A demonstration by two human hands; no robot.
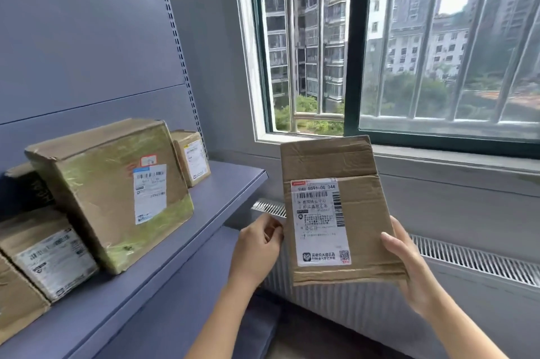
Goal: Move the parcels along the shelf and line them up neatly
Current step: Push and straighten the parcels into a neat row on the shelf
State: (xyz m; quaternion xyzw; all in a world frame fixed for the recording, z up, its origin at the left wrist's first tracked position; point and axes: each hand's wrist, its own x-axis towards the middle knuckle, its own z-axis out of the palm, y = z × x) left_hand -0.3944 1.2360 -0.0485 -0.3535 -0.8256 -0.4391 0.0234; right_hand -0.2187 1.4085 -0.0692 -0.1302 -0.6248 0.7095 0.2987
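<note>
Cardboard, one flat parcel (350, 171) is held upright at 3 o'clock off the shelf (225, 192). Right hand (415, 268) grips its 4 o'clock edge; left hand (258, 247) pinches its 9 o'clock edge. At least four shelved parcels (99, 189) stand at 9 o'clock.

I am reading "E691 00 344" atop the white label (320, 221) of the flat parcel (330, 160); the other labels (150, 193) are showing only blur.
</note>
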